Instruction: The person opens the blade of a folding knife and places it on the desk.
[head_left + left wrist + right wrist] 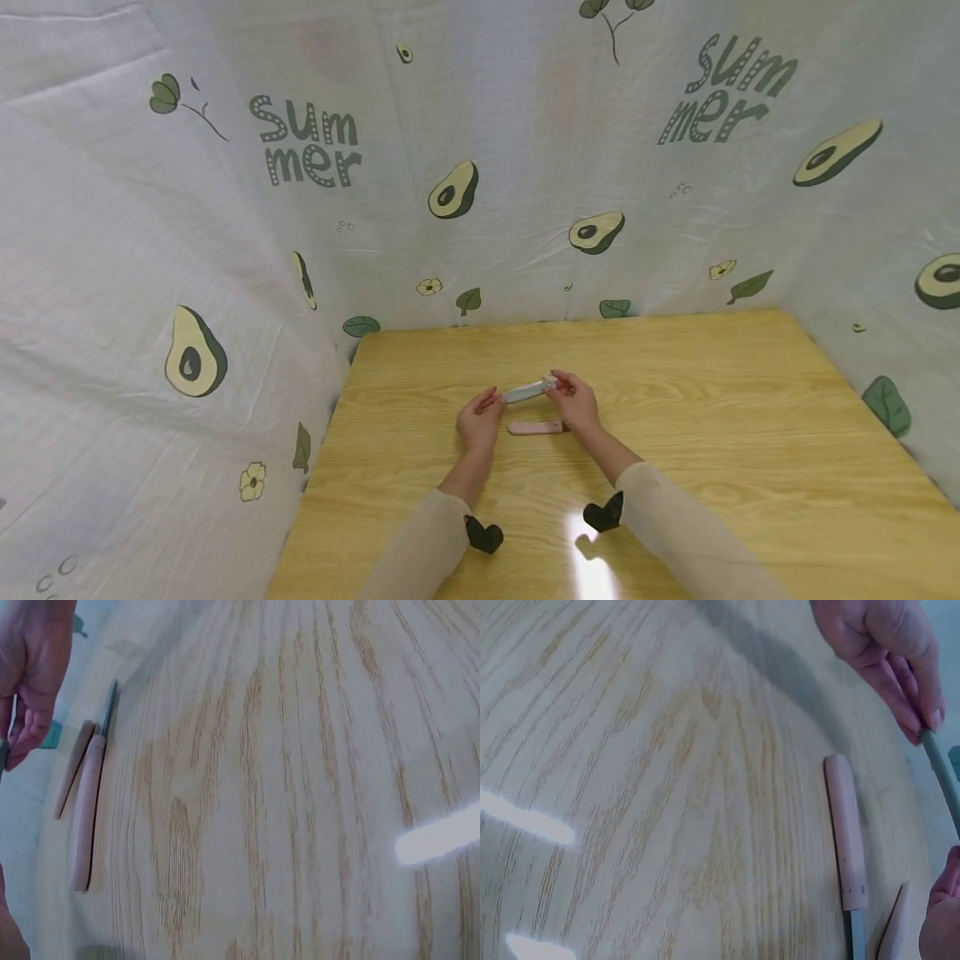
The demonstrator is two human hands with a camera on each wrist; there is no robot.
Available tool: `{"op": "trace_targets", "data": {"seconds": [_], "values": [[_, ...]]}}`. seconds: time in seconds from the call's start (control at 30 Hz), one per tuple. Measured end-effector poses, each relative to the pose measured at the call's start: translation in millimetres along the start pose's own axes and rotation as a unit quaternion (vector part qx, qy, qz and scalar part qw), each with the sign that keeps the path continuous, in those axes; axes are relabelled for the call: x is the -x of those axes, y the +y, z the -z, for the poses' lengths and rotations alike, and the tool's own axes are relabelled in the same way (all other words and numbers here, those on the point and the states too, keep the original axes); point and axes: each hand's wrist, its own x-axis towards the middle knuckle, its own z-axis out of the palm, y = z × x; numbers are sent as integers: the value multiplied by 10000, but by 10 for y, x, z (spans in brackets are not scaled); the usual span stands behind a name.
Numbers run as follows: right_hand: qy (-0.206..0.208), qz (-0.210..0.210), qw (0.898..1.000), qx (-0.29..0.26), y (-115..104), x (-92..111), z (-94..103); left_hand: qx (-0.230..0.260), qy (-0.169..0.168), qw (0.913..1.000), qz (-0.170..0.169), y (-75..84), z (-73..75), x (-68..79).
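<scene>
Both hands hold a slim pale green bar-shaped tool between them, raised over the table; its exact kind I cannot tell. My left hand pinches its left end, and the same hand shows this grip in the right wrist view. At the other end, by a whitish tip, my right hand has its thumb and fingers on the tool. Below lies a knife with a pink handle; its narrow metal blade shows in the left wrist view. Beside it rests a slim, tapered pink piece.
The wooden table extends widely to the right and toward the front. A white cloth printed with avocados and leaves hangs behind it and along both sides. Bright glare lies on the front of the tabletop.
</scene>
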Motion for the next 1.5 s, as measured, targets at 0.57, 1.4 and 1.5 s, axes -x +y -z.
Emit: {"op": "trace_targets", "data": {"seconds": [0.57, 1.4, 1.5], "values": [[-1666, -131, 9813, -957, 72, 84, 255, -453, -1332, 9899, -201, -50, -2, 76], [-2409, 65, 9705, -117, 80, 138, 427, -587, -3036, 9509, 151, -9, 33, 133], [-2418, 23, 9703, -36, 65, 135, 420, -682, -3110, 9478, 148, -14, 30, 133]]}}
